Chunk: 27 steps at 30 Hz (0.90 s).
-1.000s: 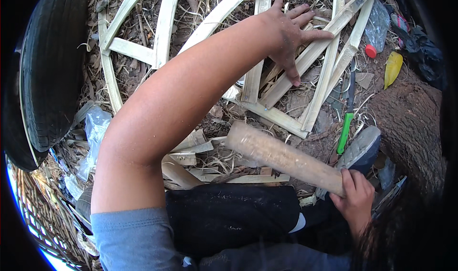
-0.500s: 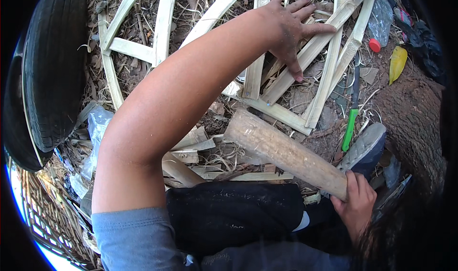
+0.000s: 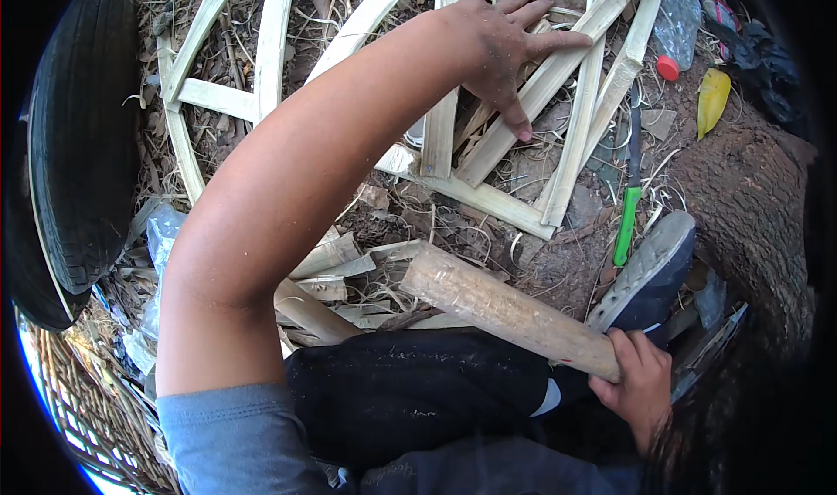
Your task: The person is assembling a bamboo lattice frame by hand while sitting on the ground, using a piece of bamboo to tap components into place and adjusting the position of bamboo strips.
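Observation:
My left arm stretches up across the view, and my left hand (image 3: pixel 514 46) rests with fingers spread over several pale split strips, perhaps bamboo or cane. The thumb presses near a wide strip (image 3: pixel 545 85) that slants over the others. My right hand (image 3: pixel 635 382), low on the right, is wrapped round the near end of a thick wooden club (image 3: pixel 510 308). The club's broad end points left and upward, above my dark-clothed leg (image 3: pixel 418 382). Just beyond it, a flat pale strip (image 3: pixel 488 200) lies on the ground under the ends of other strips.
A knife with a green handle (image 3: pixel 626 225) lies beside my shoe (image 3: pixel 649 264). Further right are a tree trunk (image 3: pixel 750 199), a yellow leaf (image 3: pixel 712 103) and a clear plastic bottle with a red cap (image 3: pixel 668 67). Tyres (image 3: pixel 87 138) stand at the left, above a woven basket (image 3: pixel 83 399).
The club's broad end has dropped toward my leg, and my right hand is a little lower. The whole view has shifted slightly; my left hand stays spread on the strips.

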Tool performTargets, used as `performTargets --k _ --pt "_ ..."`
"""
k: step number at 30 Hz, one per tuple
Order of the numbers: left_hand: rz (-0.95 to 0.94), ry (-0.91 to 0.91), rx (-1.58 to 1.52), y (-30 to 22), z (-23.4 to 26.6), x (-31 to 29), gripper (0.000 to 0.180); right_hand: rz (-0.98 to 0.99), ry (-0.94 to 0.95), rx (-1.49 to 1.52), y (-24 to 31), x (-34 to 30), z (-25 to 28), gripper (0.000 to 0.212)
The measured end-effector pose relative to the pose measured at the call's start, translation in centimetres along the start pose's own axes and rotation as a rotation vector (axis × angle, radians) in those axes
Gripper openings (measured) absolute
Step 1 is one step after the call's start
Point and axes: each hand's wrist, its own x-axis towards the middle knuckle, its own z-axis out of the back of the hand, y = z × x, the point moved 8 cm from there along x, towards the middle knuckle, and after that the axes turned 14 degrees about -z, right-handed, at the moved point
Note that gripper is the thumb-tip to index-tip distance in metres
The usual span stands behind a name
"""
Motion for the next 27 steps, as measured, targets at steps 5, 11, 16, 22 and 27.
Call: performTargets --k 5,11,16,22,27 --pt "0.149 -0.269 0.168 1.3 -2.0 0.9 0.132 -0.053 0.160 0.045 0.3 -1.7 -1.4 0.053" --pt "0.135 -0.217 0.143 1.6 -1.8 -0.1 0.135 0.214 -0.286 0.366 7.1 7.2 3.2 0.019" --pt "0.095 -0.222 0.091 0.8 -1.4 1.2 0.135 0.199 -0.400 0.201 7.5 16.8 -0.6 0.020" --pt "0.113 -0.260 0.139 1.4 -1.8 0.4 0.135 0.297 -0.494 -0.011 10.5 17.4 -0.7 0.006" --pt "0.104 -0.261 0.113 1.3 -1.5 0.6 0.133 0.398 -0.432 -0.163 11.4 18.9 -1.1 0.003"
